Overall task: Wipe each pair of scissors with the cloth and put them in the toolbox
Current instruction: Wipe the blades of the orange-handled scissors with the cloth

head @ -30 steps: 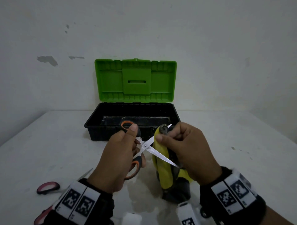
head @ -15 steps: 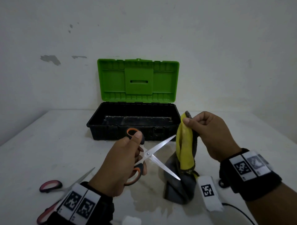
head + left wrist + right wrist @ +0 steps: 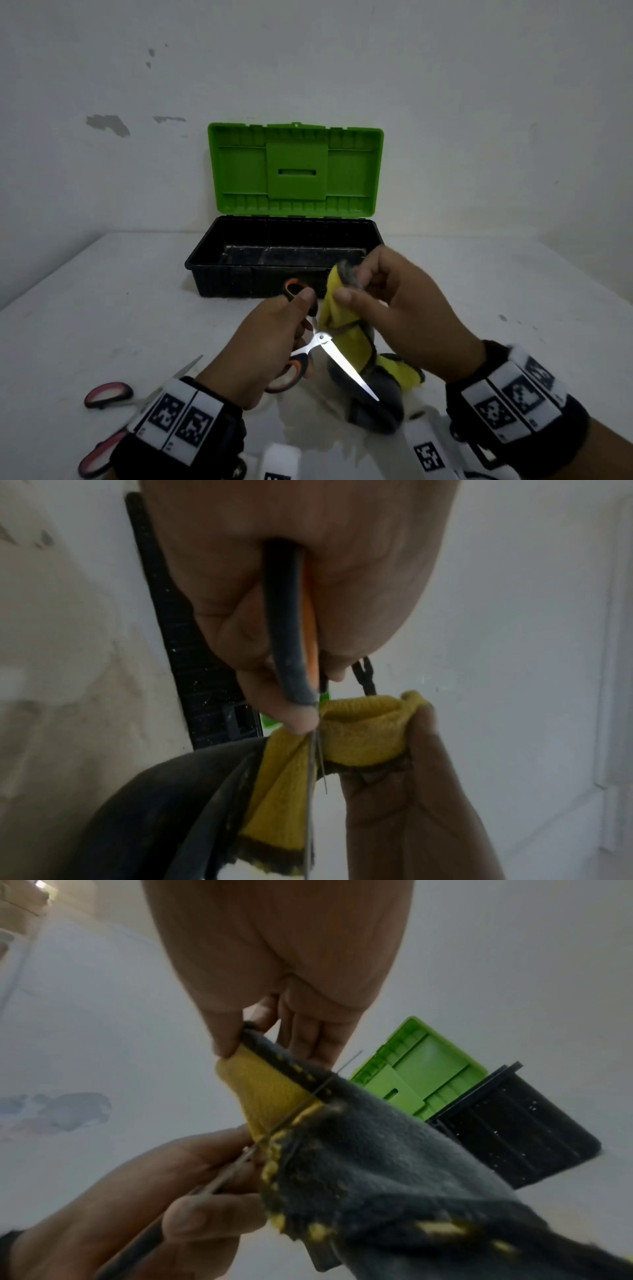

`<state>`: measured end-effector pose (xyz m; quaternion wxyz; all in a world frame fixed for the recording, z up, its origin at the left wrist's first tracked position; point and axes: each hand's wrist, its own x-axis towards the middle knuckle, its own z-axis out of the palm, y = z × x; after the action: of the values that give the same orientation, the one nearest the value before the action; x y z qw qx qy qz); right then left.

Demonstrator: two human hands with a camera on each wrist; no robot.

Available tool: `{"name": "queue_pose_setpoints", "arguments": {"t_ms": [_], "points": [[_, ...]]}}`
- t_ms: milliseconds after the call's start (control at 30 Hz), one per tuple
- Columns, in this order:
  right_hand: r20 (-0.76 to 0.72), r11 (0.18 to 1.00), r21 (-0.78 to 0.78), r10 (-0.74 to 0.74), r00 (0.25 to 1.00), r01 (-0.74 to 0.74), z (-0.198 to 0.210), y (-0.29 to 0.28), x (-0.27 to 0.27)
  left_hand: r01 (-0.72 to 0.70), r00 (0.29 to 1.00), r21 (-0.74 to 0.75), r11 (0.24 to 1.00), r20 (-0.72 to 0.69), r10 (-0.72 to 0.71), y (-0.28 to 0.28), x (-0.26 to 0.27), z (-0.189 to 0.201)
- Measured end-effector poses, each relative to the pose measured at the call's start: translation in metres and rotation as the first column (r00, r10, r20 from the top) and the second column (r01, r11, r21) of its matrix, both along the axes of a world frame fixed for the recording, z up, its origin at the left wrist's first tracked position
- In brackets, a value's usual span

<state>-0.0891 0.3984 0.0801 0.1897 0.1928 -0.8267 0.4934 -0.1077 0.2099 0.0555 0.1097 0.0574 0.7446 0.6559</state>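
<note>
My left hand (image 3: 274, 339) grips the orange-and-black handles of a pair of scissors (image 3: 346, 366) with the blades spread apart. One bare blade points down and to the right. My right hand (image 3: 387, 301) pinches a yellow-and-grey cloth (image 3: 342, 308) round the other blade, close to the pivot. In the left wrist view the yellow cloth (image 3: 359, 731) is folded over the blades below the dark handle (image 3: 287, 642). The right wrist view shows the thin blade (image 3: 240, 1161) running into the cloth (image 3: 377, 1150). The black toolbox (image 3: 212, 274) stands open just behind my hands.
The toolbox's green lid (image 3: 294, 171) stands upright against the wall. Pink-handled scissors (image 3: 109, 394) lie on the white table (image 3: 102, 308) at the near left, partly hidden by my left wrist. The cloth's lower end (image 3: 376, 404) rests on the table in front of me.
My right hand had lifted the cloth away to the right. It has now come back left and closed the cloth over the upper blade. My left hand has barely moved.
</note>
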Motion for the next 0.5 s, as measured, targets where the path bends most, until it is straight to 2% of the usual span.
{"name": "queue_pose_setpoints", "arguments": {"t_ms": [67, 133, 300, 433, 500], "points": [[0.044, 0.987, 0.074, 0.139, 0.989, -0.142, -0.005, 0.006, 0.009, -0.002, 0.999, -0.056, 0.998, -0.044, 0.0, -0.005, -0.004, -0.003], [0.087, 0.978, 0.067, 0.191, 0.978, -0.197, -0.008, 0.012, 0.014, 0.001, 0.998, -0.064, 0.998, -0.07, -0.005, -0.007, -0.004, -0.004], [0.056, 0.984, 0.116, 0.131, 0.99, -0.137, -0.012, 0.023, 0.008, 0.001, 0.972, -0.156, 0.988, -0.233, -0.037, -0.001, 0.002, -0.001], [0.088, 0.942, 0.323, 0.069, 0.994, -0.094, -0.013, 0.022, 0.003, 0.029, 0.935, -0.199, 0.98, -0.342, -0.097, 0.0, 0.005, 0.004], [0.156, 0.925, 0.355, 0.085, 0.984, -0.136, -0.012, 0.02, 0.001, 0.051, 0.911, -0.227, 0.973, -0.389, -0.139, 0.0, 0.007, 0.006]]}}
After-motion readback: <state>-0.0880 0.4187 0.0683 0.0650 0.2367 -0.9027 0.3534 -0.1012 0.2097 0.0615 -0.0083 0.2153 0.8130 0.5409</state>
